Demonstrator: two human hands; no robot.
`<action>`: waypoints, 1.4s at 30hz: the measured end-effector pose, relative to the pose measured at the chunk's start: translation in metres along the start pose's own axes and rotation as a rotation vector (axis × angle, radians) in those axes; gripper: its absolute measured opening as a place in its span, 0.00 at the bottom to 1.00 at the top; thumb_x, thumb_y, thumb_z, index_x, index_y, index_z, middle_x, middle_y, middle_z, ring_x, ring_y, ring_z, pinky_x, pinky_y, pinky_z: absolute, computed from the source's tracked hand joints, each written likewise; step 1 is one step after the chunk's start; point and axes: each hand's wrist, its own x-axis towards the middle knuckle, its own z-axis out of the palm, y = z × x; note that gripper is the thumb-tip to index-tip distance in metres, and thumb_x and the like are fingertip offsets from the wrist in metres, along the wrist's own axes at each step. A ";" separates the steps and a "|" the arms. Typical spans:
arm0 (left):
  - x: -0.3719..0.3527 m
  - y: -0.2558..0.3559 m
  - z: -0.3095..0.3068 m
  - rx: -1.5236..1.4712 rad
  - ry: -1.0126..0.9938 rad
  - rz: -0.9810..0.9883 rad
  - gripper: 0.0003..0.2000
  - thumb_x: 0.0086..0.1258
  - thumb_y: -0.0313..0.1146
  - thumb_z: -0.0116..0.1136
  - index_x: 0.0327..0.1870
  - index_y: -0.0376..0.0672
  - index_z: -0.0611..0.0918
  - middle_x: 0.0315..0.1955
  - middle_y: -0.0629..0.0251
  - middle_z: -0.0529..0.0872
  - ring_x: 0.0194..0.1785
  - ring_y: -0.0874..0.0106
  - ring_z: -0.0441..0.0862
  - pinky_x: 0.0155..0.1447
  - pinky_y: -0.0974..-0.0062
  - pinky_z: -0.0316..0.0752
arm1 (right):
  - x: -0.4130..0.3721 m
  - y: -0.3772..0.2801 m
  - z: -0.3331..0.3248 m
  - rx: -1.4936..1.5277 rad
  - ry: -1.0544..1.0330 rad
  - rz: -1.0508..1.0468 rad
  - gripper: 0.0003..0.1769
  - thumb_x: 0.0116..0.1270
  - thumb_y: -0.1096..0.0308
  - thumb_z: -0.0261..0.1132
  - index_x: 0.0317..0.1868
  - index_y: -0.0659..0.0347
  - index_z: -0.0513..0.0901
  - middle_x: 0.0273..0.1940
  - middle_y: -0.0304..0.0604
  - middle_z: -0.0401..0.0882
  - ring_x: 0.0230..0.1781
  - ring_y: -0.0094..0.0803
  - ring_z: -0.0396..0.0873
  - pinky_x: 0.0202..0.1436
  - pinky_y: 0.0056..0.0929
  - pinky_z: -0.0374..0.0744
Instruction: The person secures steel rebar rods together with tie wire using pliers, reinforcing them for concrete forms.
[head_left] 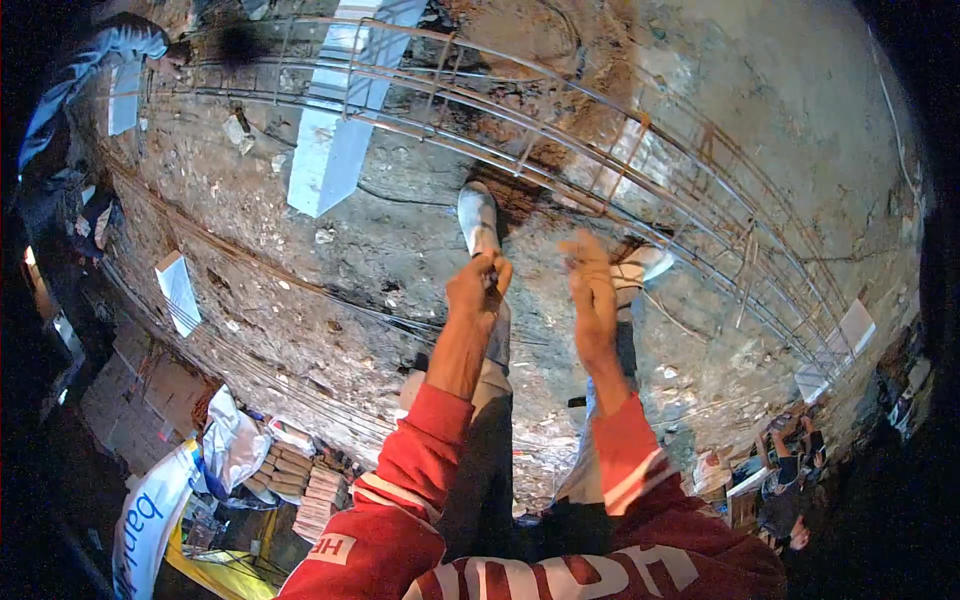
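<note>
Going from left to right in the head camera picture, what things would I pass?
White banner → stack of bricks → left hand → right hand → pale board at the far right.

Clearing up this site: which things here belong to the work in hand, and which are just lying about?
In hand: left hand, right hand, rebar cage just beyond them.
Lying about: pale plank, stacked bricks, white banner.

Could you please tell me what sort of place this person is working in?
Most likely a construction site. A long rebar cage lies across rough, rubble-strewn dirt ground, and bricks are stacked at the edge.
</note>
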 end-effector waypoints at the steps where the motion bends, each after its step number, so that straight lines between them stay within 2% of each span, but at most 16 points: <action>1: -0.001 0.005 -0.005 -0.004 -0.001 0.002 0.08 0.68 0.28 0.56 0.43 0.33 0.78 0.31 0.60 0.80 0.34 0.69 0.81 0.40 0.79 0.82 | 0.006 -0.003 0.016 0.024 -0.087 0.107 0.22 0.66 0.54 0.62 0.48 0.66 0.76 0.50 0.45 0.73 0.53 0.32 0.70 0.59 0.37 0.66; 3: -0.002 0.016 -0.016 -0.161 0.043 -0.172 0.06 0.68 0.24 0.53 0.41 0.29 0.77 0.32 0.58 0.80 0.32 0.68 0.81 0.43 0.75 0.84 | 0.013 0.000 0.036 0.045 -0.167 0.212 0.21 0.68 0.53 0.59 0.47 0.65 0.76 0.42 0.40 0.74 0.44 0.28 0.72 0.54 0.34 0.68; 7: 0.001 0.042 -0.050 -0.363 -0.168 -0.501 0.07 0.70 0.27 0.54 0.42 0.30 0.77 0.31 0.59 0.81 0.31 0.69 0.82 0.37 0.79 0.84 | 0.023 -0.005 0.068 0.776 -0.229 0.469 0.19 0.73 0.57 0.54 0.51 0.65 0.74 0.28 0.31 0.63 0.28 0.22 0.62 0.38 0.25 0.64; 10: -0.008 0.052 -0.056 -0.061 -0.256 -0.480 0.10 0.71 0.32 0.55 0.41 0.32 0.79 0.30 0.60 0.82 0.29 0.70 0.82 0.32 0.78 0.81 | 0.027 -0.032 0.091 0.973 -0.104 0.612 0.15 0.75 0.61 0.52 0.47 0.65 0.76 0.25 0.29 0.59 0.25 0.20 0.58 0.31 0.22 0.62; 12: -0.014 0.068 -0.058 0.337 -0.298 -0.384 0.14 0.70 0.38 0.56 0.41 0.33 0.81 0.29 0.60 0.84 0.28 0.70 0.82 0.29 0.77 0.77 | 0.035 -0.003 0.081 0.691 -0.165 0.488 0.17 0.71 0.61 0.57 0.50 0.67 0.75 0.24 0.28 0.57 0.24 0.21 0.57 0.32 0.22 0.62; 14: -0.032 0.095 -0.042 1.490 -0.084 0.135 0.17 0.69 0.43 0.57 0.45 0.35 0.83 0.29 0.59 0.84 0.27 0.69 0.81 0.30 0.77 0.74 | 0.041 0.012 0.081 0.455 -0.218 0.402 0.17 0.72 0.59 0.56 0.49 0.66 0.78 0.25 0.30 0.61 0.27 0.22 0.62 0.34 0.22 0.64; 16: -0.035 0.110 -0.029 1.458 -0.163 0.367 0.18 0.67 0.45 0.60 0.44 0.37 0.85 0.28 0.58 0.84 0.28 0.71 0.81 0.32 0.76 0.73 | 0.038 0.018 0.095 -0.413 -0.165 0.232 0.15 0.71 0.60 0.57 0.43 0.65 0.82 0.25 0.33 0.70 0.26 0.22 0.68 0.32 0.25 0.67; 18: -0.028 0.107 -0.012 0.909 -0.391 0.538 0.16 0.68 0.43 0.61 0.36 0.36 0.86 0.24 0.67 0.83 0.26 0.81 0.75 0.29 0.81 0.70 | 0.025 0.042 0.108 -0.334 -0.168 0.184 0.13 0.68 0.63 0.59 0.38 0.65 0.85 0.26 0.37 0.79 0.25 0.23 0.73 0.29 0.27 0.70; 20: -0.017 0.114 -0.005 0.923 -0.407 0.545 0.15 0.67 0.40 0.63 0.37 0.35 0.87 0.24 0.68 0.82 0.26 0.79 0.75 0.29 0.81 0.69 | 0.012 0.044 0.115 -0.546 -0.230 0.213 0.13 0.65 0.65 0.61 0.39 0.66 0.85 0.22 0.44 0.81 0.21 0.26 0.76 0.28 0.28 0.73; 26: 0.022 0.102 -0.006 1.194 -0.428 0.639 0.13 0.65 0.39 0.62 0.33 0.35 0.86 0.20 0.67 0.82 0.24 0.81 0.74 0.28 0.77 0.68 | 0.000 0.061 0.106 -0.264 -0.066 0.424 0.12 0.65 0.63 0.63 0.37 0.65 0.85 0.24 0.39 0.81 0.19 0.20 0.73 0.23 0.22 0.69; 29: 0.027 0.093 0.010 1.311 -0.495 0.738 0.11 0.61 0.36 0.64 0.32 0.35 0.86 0.22 0.58 0.85 0.25 0.70 0.80 0.32 0.73 0.73 | 0.001 0.062 0.091 0.130 -0.041 0.665 0.10 0.67 0.65 0.61 0.42 0.63 0.83 0.26 0.31 0.74 0.19 0.17 0.64 0.20 0.20 0.61; 31: 0.033 0.079 0.011 1.441 -0.524 0.929 0.08 0.56 0.32 0.66 0.31 0.37 0.86 0.26 0.50 0.85 0.30 0.55 0.83 0.36 0.65 0.76 | -0.002 0.091 0.080 0.072 -0.025 0.637 0.11 0.67 0.65 0.60 0.42 0.64 0.83 0.26 0.31 0.74 0.20 0.16 0.64 0.21 0.19 0.61; 34: 0.045 0.077 0.014 1.824 -0.395 1.111 0.07 0.55 0.32 0.67 0.32 0.40 0.85 0.25 0.52 0.83 0.30 0.52 0.81 0.36 0.59 0.74 | 0.002 0.111 0.075 0.010 0.041 0.661 0.11 0.67 0.66 0.60 0.42 0.66 0.83 0.27 0.32 0.76 0.22 0.17 0.66 0.23 0.21 0.64; 36: 0.048 0.090 0.043 1.688 -0.348 1.365 0.07 0.54 0.31 0.67 0.33 0.42 0.84 0.27 0.53 0.80 0.34 0.50 0.77 0.39 0.56 0.71 | 0.013 0.163 0.073 0.014 0.329 0.668 0.12 0.68 0.66 0.58 0.43 0.65 0.83 0.28 0.35 0.78 0.24 0.22 0.70 0.27 0.27 0.70; 41: 0.097 0.116 0.098 1.704 -0.556 1.622 0.11 0.53 0.32 0.65 0.39 0.43 0.83 0.37 0.51 0.81 0.43 0.51 0.78 0.45 0.56 0.71 | 0.067 0.287 0.098 -0.026 0.417 0.406 0.17 0.68 0.59 0.59 0.47 0.63 0.84 0.40 0.40 0.85 0.37 0.33 0.82 0.41 0.29 0.77; 42: 0.101 0.118 0.106 1.829 -0.628 1.614 0.13 0.53 0.34 0.66 0.40 0.44 0.83 0.38 0.51 0.82 0.44 0.51 0.79 0.47 0.55 0.72 | 0.080 0.286 0.103 0.438 0.479 0.435 0.18 0.67 0.57 0.60 0.46 0.63 0.84 0.40 0.41 0.86 0.38 0.34 0.82 0.43 0.29 0.77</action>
